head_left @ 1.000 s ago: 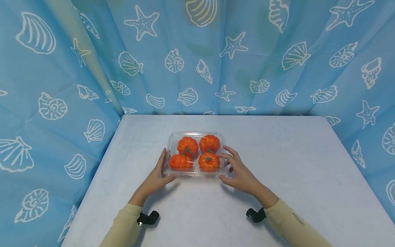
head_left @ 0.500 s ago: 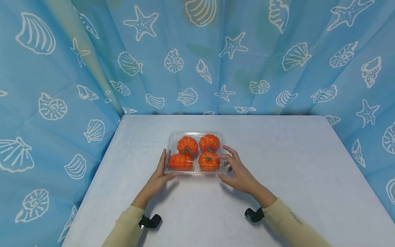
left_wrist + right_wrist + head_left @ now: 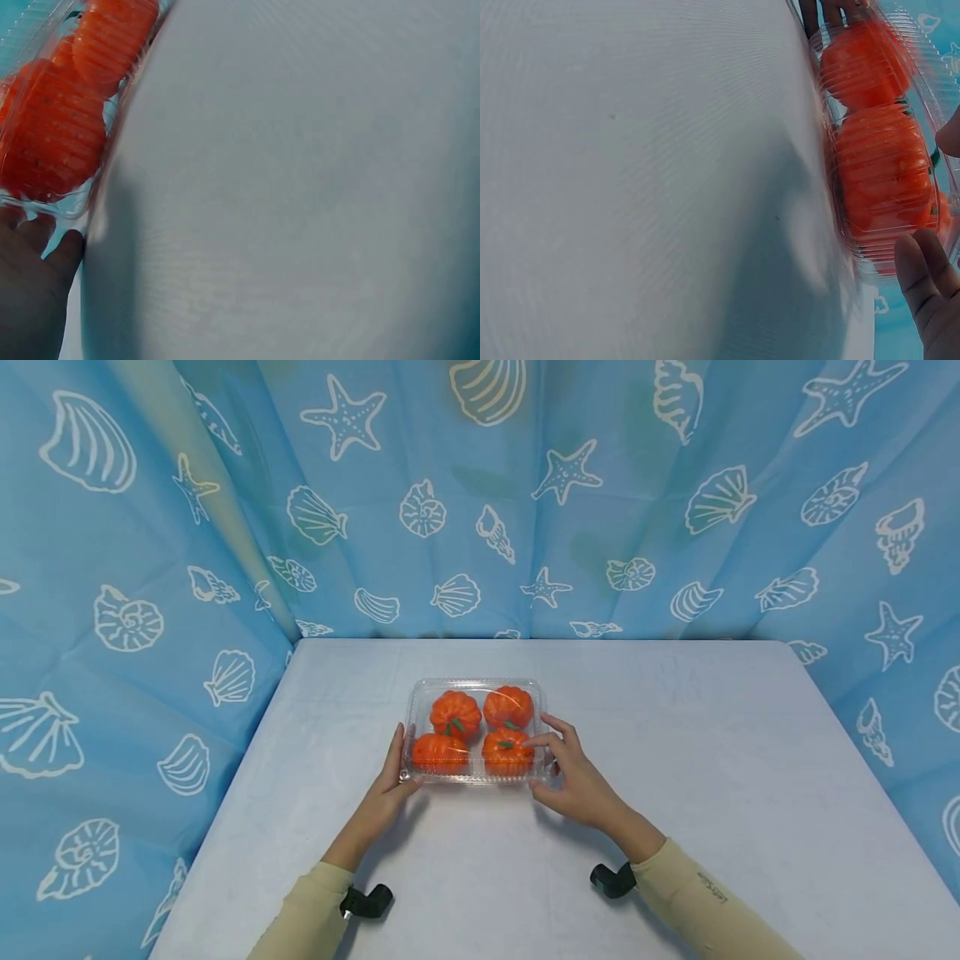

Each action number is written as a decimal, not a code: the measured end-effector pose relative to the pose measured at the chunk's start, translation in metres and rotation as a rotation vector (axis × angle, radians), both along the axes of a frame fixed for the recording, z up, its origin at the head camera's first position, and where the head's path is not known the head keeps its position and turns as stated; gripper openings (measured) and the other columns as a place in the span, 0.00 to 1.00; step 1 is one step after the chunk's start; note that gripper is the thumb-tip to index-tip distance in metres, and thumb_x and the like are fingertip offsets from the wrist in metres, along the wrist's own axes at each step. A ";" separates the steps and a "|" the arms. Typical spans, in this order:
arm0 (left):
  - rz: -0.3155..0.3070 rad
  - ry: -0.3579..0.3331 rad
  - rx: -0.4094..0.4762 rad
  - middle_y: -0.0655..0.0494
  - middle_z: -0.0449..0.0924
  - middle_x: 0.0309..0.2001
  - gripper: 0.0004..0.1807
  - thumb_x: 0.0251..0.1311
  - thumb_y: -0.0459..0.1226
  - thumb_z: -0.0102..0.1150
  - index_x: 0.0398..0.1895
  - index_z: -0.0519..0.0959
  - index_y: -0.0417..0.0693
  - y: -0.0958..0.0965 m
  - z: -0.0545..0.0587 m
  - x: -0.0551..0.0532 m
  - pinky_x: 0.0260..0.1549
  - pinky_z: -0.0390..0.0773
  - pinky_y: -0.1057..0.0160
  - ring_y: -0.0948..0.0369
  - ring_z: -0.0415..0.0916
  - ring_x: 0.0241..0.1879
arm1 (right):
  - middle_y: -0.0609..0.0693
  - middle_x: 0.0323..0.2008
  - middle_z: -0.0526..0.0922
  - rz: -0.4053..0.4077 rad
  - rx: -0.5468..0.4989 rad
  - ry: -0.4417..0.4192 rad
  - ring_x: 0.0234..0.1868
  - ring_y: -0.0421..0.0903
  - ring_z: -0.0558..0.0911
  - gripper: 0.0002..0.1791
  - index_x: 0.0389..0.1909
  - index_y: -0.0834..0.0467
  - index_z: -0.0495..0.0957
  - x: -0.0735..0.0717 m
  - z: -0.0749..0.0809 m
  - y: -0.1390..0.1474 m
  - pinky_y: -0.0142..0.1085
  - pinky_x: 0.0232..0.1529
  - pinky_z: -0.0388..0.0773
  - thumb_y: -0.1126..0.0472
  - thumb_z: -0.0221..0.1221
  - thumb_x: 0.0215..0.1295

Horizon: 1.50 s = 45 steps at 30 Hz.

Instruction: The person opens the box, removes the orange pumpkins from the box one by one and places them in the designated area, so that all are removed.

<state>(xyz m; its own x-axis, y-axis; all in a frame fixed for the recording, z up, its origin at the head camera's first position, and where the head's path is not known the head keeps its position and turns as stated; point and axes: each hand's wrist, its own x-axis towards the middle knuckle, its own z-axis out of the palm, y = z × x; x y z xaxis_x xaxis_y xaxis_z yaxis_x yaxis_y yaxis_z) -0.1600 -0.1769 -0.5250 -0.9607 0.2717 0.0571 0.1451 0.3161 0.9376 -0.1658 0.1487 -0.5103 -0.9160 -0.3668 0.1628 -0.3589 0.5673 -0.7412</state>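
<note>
Head view: both wrists have edged inward, while the clear clamshell box point(image 3: 471, 684) hardly budges, left of centre on the white table point(image 3: 675, 743), four orange pumpkins point(image 3: 455, 713) inside. Left hand point(image 3: 378, 807): fingers straight along the box's left side. Right hand point(image 3: 581, 787): bent fingers gripping its right end, one over the top. Blue seashell curtain point(image 3: 637, 527) beyond! Left wrist view: thumb beside the near corner, shadow point(image 3: 112, 300) below. Right wrist view: thumb and finger against the ridged end.

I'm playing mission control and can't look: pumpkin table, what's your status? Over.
Left hand at left end of clear box; right hand curled at right end. Four orange pumpkins inside. Nothing seen blocking.
</note>
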 end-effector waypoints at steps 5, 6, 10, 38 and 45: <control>0.009 0.004 0.004 0.43 0.30 0.82 0.44 0.73 0.31 0.49 0.82 0.34 0.43 0.001 0.000 0.001 0.75 0.34 0.38 0.45 0.27 0.80 | 0.52 0.79 0.46 0.001 -0.012 0.016 0.46 0.47 0.74 0.29 0.60 0.51 0.70 0.000 -0.003 -0.001 0.43 0.47 0.81 0.61 0.66 0.56; 0.009 0.003 0.004 0.43 0.30 0.82 0.44 0.73 0.31 0.49 0.82 0.34 0.43 0.001 -0.001 0.001 0.75 0.34 0.38 0.45 0.27 0.80 | 0.53 0.79 0.46 0.004 -0.016 0.020 0.47 0.48 0.75 0.29 0.60 0.51 0.70 0.001 -0.003 -0.002 0.45 0.48 0.81 0.61 0.65 0.57; 0.004 0.007 0.003 0.42 0.31 0.82 0.44 0.73 0.31 0.49 0.82 0.34 0.43 0.001 -0.002 0.001 0.75 0.34 0.38 0.44 0.27 0.80 | 0.55 0.79 0.46 0.013 -0.030 0.051 0.59 0.58 0.75 0.28 0.60 0.52 0.68 0.002 -0.007 -0.003 0.54 0.56 0.80 0.62 0.63 0.57; 0.014 0.023 0.001 0.41 0.33 0.82 0.43 0.73 0.30 0.47 0.83 0.36 0.42 0.003 -0.002 0.001 0.76 0.34 0.39 0.44 0.28 0.80 | 0.60 0.78 0.49 0.001 -0.061 0.144 0.65 0.66 0.73 0.19 0.55 0.53 0.69 0.007 -0.010 -0.011 0.58 0.55 0.80 0.64 0.56 0.64; 0.036 0.034 0.025 0.41 0.35 0.82 0.43 0.72 0.29 0.47 0.83 0.36 0.42 0.004 -0.006 0.002 0.76 0.35 0.39 0.44 0.30 0.80 | 0.65 0.77 0.50 0.007 -0.080 0.141 0.69 0.71 0.67 0.17 0.53 0.54 0.70 0.005 -0.007 -0.012 0.64 0.58 0.75 0.63 0.57 0.64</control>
